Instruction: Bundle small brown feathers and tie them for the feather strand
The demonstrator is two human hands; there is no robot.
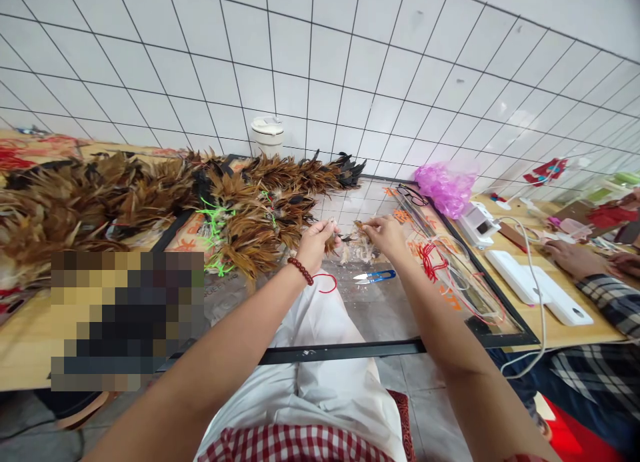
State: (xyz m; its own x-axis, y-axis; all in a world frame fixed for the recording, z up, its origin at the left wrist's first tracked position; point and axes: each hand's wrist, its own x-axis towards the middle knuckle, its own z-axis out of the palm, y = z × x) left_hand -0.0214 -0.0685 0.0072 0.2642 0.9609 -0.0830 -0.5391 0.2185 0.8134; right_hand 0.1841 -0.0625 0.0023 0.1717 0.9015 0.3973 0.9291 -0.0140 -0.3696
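Note:
Over the glass tabletop, my left hand [314, 246] is closed in a pinch, with a small bunch of brown feathers [331, 246] hanging at its fingertips. My right hand [389, 234] is closed too, its thumb and forefinger pinching a small brown feather [361, 230] above loose feather bits [367, 252]. Blue-handled thread snips [375, 277] lie on the glass below the hands. A loop of red cord [327, 283] lies near my left wrist. Left of my hands are bundled brown feathers [245, 239], some tied with bright green string [216, 232].
More feathers [100, 195] cover the left table. A lidded white cup [267, 135] stands by the tiled wall. To the right lie red cord [434, 262], eyeglasses [412, 195], a purple plastic bag [445, 187], a white power strip [540, 287] with its cable, and another person's hand [573, 259].

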